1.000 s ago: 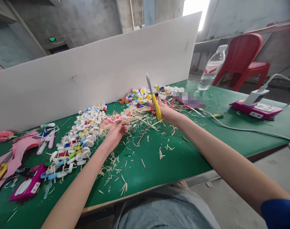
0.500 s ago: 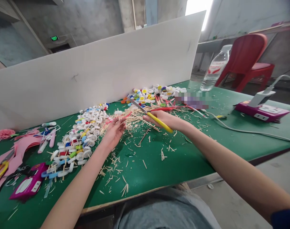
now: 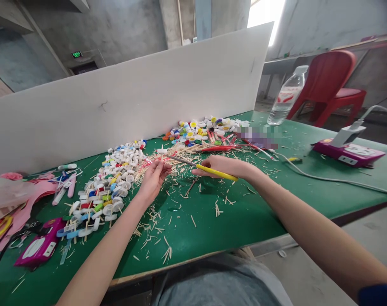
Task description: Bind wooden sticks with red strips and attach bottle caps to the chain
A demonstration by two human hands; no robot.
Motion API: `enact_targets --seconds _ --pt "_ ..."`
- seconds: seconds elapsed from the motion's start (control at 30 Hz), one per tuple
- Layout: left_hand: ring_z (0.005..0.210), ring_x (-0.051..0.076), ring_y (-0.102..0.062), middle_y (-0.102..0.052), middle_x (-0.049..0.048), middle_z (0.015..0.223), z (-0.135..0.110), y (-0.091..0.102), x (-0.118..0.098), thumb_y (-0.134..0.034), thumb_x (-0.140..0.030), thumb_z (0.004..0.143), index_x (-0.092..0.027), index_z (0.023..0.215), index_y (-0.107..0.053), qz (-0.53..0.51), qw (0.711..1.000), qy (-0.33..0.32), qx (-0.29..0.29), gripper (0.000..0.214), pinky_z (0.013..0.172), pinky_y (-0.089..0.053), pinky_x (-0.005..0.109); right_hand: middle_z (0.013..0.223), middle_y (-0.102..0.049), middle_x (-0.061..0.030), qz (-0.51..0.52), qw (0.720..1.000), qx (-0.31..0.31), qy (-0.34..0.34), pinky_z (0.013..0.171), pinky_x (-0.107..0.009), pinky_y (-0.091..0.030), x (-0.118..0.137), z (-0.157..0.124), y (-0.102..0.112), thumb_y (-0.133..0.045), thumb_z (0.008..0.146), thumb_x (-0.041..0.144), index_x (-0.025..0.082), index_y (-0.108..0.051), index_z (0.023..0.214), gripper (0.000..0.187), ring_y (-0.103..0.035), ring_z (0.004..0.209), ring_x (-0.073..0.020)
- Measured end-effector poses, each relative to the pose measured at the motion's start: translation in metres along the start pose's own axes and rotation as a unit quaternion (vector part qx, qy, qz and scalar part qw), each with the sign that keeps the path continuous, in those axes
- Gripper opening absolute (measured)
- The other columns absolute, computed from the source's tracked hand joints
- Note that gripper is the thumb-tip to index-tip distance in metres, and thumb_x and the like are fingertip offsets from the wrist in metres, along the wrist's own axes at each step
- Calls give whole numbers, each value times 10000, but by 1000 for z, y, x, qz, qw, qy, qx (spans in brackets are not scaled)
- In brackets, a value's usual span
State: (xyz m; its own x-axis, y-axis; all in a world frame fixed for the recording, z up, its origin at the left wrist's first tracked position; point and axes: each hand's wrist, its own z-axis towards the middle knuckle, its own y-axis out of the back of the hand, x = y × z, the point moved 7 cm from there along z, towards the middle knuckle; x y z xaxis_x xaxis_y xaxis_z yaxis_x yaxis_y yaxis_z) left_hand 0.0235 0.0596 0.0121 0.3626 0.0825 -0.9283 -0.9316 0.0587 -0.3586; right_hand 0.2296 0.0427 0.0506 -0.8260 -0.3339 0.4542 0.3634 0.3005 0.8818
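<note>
My left hand is closed in a pinch on a thin wooden stick with a white bottle cap on top. In my right hand are scissors with yellow handles. Their blades point left, and the tips are close to the stick just under the cap; whether they touch it I cannot tell. Beneath both hands lies a heap of loose thin sticks. To the left of my left hand spreads a pile of caps on sticks.
Loose caps lie at the back by a white board. A water bottle and a purple power strip with a cable stand right. Left are another purple box, pink paper and translucent plastic.
The scissors have swung lower and flatter, bringing their tips beside the stick in my left hand. Translucent plastic has come into view at the left edge.
</note>
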Motion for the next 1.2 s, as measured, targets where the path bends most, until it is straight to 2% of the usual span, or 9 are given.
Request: enact_targets --seconds 0.17,0.3,0.4,0.63,0.87,1.2 --pt "665 85 -604 -654 6 733 -4 -8 2 -631 -340 807 -145 862 -559 60 997 -7 38 214 701 -490 237 534 -384 35 -3 1000 16 26 454 -270 -214 4 2 -5 -377 712 832 200 -419 586 646 -297 459 -82" --pt "644 98 -590 -649 10 702 -8 -18 4 -591 -415 820 -151 846 -541 120 989 -5 91 270 675 -473 246 530 -388 39 2 999 21 33 456 -267 -223 3 4 -8 -368 709 839 200 -426 598 651 -303 456 -80" --pt "623 109 -586 -651 16 689 -10 -22 4 -564 -438 828 -157 834 -529 159 981 -20 107 284 666 -472 262 535 -412 32 8 999 28 31 462 -268 -238 3 5 -10 -361 710 841 198 -436 604 656 -325 458 -81" --pt "627 131 -610 -657 27 675 -8 -19 5 -532 -455 840 -161 835 -524 192 976 -27 98 294 653 -474 272 542 -429 26 6 999 35 30 472 -265 -245 7 3 -10 -350 722 838 197 -439 615 655 -339 469 -82" --pt "613 129 -607 -663 31 667 -10 -20 3 -507 -460 848 -161 821 -518 197 976 -24 94 300 654 -483 279 547 -391 36 -2 999 34 27 466 -269 -223 9 1 -8 -352 728 831 198 -422 611 647 -294 471 -76" --pt "590 119 -581 -623 12 623 -13 -22 2 -521 -452 839 -159 805 -519 186 979 -14 86 295 620 -469 263 561 -409 30 -13 999 32 25 471 -276 -220 10 1 -8 -355 712 842 195 -446 615 660 -309 473 -80"
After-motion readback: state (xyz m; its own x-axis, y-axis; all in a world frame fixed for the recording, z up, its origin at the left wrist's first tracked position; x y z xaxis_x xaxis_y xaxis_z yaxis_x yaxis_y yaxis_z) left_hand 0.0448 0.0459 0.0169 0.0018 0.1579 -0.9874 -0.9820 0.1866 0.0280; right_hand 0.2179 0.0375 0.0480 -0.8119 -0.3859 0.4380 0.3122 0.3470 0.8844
